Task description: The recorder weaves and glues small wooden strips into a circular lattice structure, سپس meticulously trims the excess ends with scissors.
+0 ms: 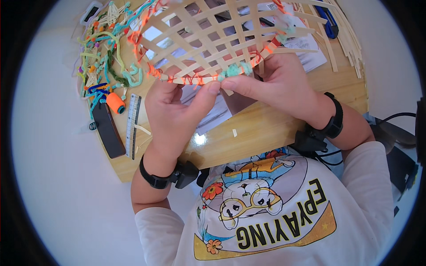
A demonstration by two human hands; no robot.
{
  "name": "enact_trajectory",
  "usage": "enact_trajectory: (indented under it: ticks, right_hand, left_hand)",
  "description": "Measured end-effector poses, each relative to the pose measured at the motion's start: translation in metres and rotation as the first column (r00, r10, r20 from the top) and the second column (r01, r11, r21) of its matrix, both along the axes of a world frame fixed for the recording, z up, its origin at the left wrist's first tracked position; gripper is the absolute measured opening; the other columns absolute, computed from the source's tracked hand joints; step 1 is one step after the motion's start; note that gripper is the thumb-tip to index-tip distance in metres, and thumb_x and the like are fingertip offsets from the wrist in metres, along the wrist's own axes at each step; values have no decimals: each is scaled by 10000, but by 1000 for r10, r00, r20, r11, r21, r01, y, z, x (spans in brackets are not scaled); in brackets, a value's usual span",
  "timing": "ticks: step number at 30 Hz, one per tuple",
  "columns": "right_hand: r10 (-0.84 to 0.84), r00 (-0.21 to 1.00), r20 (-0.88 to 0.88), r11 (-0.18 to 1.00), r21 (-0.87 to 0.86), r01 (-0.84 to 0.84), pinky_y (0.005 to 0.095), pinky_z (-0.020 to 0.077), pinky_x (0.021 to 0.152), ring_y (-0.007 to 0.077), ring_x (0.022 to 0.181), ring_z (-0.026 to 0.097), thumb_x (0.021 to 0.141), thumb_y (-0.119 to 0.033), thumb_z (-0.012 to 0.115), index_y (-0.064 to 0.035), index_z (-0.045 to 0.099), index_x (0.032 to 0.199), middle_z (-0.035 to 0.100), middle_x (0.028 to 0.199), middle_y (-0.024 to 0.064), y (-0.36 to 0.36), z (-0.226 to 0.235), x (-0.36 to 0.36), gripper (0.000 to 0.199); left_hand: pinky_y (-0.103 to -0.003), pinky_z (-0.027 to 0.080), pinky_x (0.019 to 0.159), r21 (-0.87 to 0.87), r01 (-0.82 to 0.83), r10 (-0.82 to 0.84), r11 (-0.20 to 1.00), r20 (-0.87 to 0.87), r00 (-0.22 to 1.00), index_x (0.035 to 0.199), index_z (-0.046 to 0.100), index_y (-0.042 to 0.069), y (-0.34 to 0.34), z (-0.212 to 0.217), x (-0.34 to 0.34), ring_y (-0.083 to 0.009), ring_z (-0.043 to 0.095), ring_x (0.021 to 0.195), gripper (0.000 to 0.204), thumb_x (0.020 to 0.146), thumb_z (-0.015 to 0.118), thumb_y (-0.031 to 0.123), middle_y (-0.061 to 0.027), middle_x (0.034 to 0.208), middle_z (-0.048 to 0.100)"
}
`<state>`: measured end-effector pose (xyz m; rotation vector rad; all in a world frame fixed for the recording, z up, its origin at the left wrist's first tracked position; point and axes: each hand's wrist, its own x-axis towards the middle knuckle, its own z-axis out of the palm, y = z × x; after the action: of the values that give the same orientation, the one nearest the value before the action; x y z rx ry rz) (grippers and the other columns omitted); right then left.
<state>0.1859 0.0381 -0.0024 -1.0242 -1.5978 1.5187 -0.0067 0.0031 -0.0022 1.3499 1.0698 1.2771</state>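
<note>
Between my two hands is a woven basket (207,44) of pale flat bamboo strips, held up over the table's near part. Orange thread is wound around its rim, with tufts of fuzzy mint-green yarn (234,71) at the near side. My left hand (177,95) grips the rim just left of that yarn, thumb on the outside. On the other side of it, my right hand (277,82) pinches the rim, its thumb tip close to the left thumb. The fingers behind the rim are partly hidden. Several loose strip ends stick out at the basket's right.
On the wooden table (262,122), colourful pipe cleaners (108,57) pile up at the left, beside an orange thread spool (116,103), a dark phone (108,131) and a clear ruler (133,126). A blue cutter (327,22) and bamboo strips (348,40) lie at the far right. Printed papers (213,117) lie beneath the basket.
</note>
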Motion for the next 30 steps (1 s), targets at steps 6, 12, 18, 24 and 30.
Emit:
enact_trajectory:
  ticks: [6,12,18,24,30]
  right_hand:
    - [-13,1000,17,998,-69,14,221,439,552,39,610,524,785,-302,749,-14,677,935,638,704,2,-1,2,0,333]
    - [-47,999,-8,994,101,47,232,408,499,49,562,497,773,-331,756,-2,673,900,614,658,12,1,-10,1,363]
    - [-26,1000,0,999,-22,26,228,425,505,52,556,533,771,-326,756,-7,674,891,624,645,11,-1,-2,0,351]
    - [-45,999,-12,997,60,45,217,423,498,50,545,535,775,-315,753,-10,674,896,624,638,6,-1,-8,-1,338]
    - [-35,996,77,999,25,33,227,426,509,50,555,526,778,-321,747,-21,675,911,612,639,5,-2,4,0,337]
  left_hand:
    - [-264,470,832,8,6,-6,1000,10,1000,1033,605,-30,0,-1,1,-119,600,912,253,794,689,-21,-78,982,653]
    - [-273,480,841,-16,21,-20,1000,33,999,1060,594,-34,-1,-2,2,-133,607,920,282,793,686,-29,-85,1008,646]
    - [-281,495,832,-8,24,-24,1000,49,999,1092,572,-38,-2,1,2,-141,612,925,317,794,681,-36,-88,1023,639]
    - [-287,497,830,21,41,-42,999,31,999,1085,572,-41,-1,-1,0,-148,608,934,305,798,674,-36,-95,1031,633]
    - [-289,491,838,13,19,-20,1000,37,999,1070,580,-44,-2,-1,2,-150,600,943,284,801,671,-32,-97,1047,626]
